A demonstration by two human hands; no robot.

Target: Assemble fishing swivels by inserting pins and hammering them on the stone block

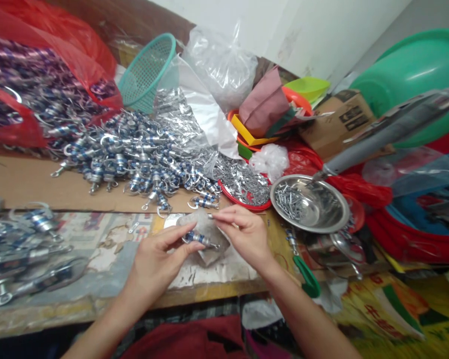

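My left hand [159,257] is closed, thumb and fingers pinching a small blue-and-silver metal fitting [200,240] with a little eyelet at its right end. Under the fitting stands a grey block [213,254] on the white-topped bench patch. My right hand [245,232] is pinched shut just above and right of the block, with a small metal piece [210,216] peeking from its fingertips; its exact shape is too small to make out. Behind both hands lies a heap of similar blue-and-silver fittings [127,149] with curved hooks, on cardboard [30,184].
More fittings [33,249] lie at the near left. A red plate [247,204] bears small metal parts; a steel bowl [325,199] holds pins. A grey-handled tool [389,132] leans over the bowl. A green-handled object [307,276] rests at the bench's front edge.
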